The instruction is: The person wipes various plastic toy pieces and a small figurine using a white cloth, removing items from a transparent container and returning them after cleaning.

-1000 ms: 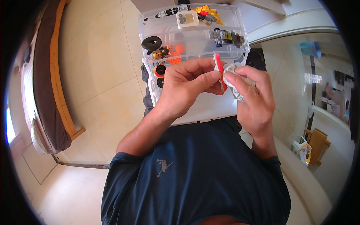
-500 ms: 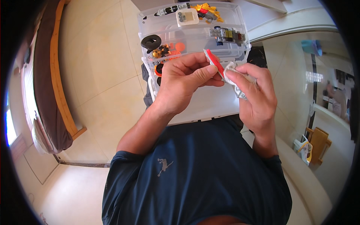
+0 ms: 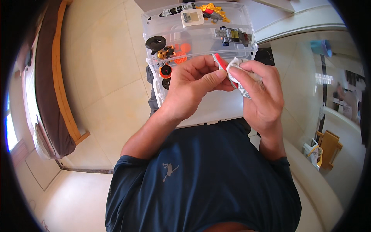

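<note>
By the clear bin's near edge (image 3: pixel 236 51), left hand (image 3: pixel 189 87) pinches red-and-white strip (image 3: pixel 220 59), right hand (image 3: pixel 266 91) pinches crumpled cloth (image 3: pixel 233 64); apparent wiping needs steady support.

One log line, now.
left hand: grips thin red-and-grey plastic piece | right hand: pinches crumpled white cloth against it | below: clear plastic container

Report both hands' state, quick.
Left hand: closed, pinching a slim red-and-grey piece between thumb and fingers.
Right hand: closed, holding a crumpled whitish cloth or tissue beside that piece.
</note>
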Action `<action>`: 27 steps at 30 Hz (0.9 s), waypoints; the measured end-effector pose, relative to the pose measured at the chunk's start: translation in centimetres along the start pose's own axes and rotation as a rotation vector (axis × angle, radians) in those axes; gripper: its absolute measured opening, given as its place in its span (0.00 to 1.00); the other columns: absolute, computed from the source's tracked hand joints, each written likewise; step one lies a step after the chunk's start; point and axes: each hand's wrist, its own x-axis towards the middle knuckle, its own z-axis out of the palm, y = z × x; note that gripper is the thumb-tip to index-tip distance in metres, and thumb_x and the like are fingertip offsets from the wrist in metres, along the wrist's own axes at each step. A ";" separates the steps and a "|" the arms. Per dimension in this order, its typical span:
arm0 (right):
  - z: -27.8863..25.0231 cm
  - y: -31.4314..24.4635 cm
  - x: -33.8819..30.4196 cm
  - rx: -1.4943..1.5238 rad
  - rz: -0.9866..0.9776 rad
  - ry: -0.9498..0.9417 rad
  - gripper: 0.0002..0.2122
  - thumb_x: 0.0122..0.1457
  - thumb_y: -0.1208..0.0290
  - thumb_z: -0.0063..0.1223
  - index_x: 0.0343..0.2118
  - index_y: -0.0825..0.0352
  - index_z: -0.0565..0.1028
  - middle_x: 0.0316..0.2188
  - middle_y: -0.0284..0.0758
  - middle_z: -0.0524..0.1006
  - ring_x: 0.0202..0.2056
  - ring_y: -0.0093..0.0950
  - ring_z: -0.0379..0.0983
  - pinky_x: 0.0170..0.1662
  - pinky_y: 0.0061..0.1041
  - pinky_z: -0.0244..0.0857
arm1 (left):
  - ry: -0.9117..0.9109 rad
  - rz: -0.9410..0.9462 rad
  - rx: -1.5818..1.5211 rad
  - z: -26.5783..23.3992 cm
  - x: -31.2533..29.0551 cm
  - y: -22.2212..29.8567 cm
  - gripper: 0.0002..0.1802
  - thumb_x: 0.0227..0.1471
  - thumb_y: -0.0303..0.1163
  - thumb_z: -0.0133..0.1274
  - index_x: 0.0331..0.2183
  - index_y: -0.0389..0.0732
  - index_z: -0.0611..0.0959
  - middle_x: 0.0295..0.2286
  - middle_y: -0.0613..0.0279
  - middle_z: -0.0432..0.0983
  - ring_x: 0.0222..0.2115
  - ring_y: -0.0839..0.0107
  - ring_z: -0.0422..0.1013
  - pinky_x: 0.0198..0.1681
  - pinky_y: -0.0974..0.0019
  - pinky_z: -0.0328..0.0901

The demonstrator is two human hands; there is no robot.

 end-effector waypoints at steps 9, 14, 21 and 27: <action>0.0 0.3 -0.3 -0.030 -0.065 0.011 0.21 0.46 0.86 0.62 0.46 0.64 0.85 0.41 0.34 0.80 0.35 0.33 0.74 0.39 0.30 0.67 | 0.003 -0.009 0.014 -0.2 -0.2 0.1 0.11 0.67 0.25 0.54 0.48 0.31 0.81 0.42 0.55 0.82 0.43 0.65 0.80 0.49 0.56 0.79; -0.4 0.0 0.1 -0.043 -0.045 -0.010 0.21 0.46 0.86 0.63 0.46 0.64 0.85 0.40 0.35 0.79 0.35 0.33 0.74 0.39 0.30 0.68 | 0.020 0.016 0.024 0.1 -0.3 0.1 0.11 0.67 0.27 0.54 0.49 0.32 0.81 0.41 0.56 0.81 0.43 0.66 0.80 0.49 0.56 0.79; -0.6 -0.3 -0.5 -0.038 -0.030 -0.035 0.22 0.44 0.85 0.64 0.46 0.65 0.84 0.41 0.35 0.79 0.35 0.33 0.74 0.39 0.30 0.68 | 0.032 -0.003 -0.002 -0.3 -0.3 0.6 0.11 0.67 0.26 0.55 0.48 0.32 0.81 0.41 0.56 0.82 0.42 0.67 0.81 0.48 0.56 0.80; 0.4 -0.2 0.5 -0.045 -0.084 0.008 0.20 0.46 0.85 0.63 0.45 0.65 0.85 0.41 0.35 0.80 0.36 0.33 0.74 0.40 0.30 0.68 | 0.062 -0.015 0.023 -0.2 -0.5 0.6 0.10 0.66 0.26 0.56 0.47 0.31 0.82 0.38 0.55 0.83 0.38 0.67 0.82 0.46 0.58 0.81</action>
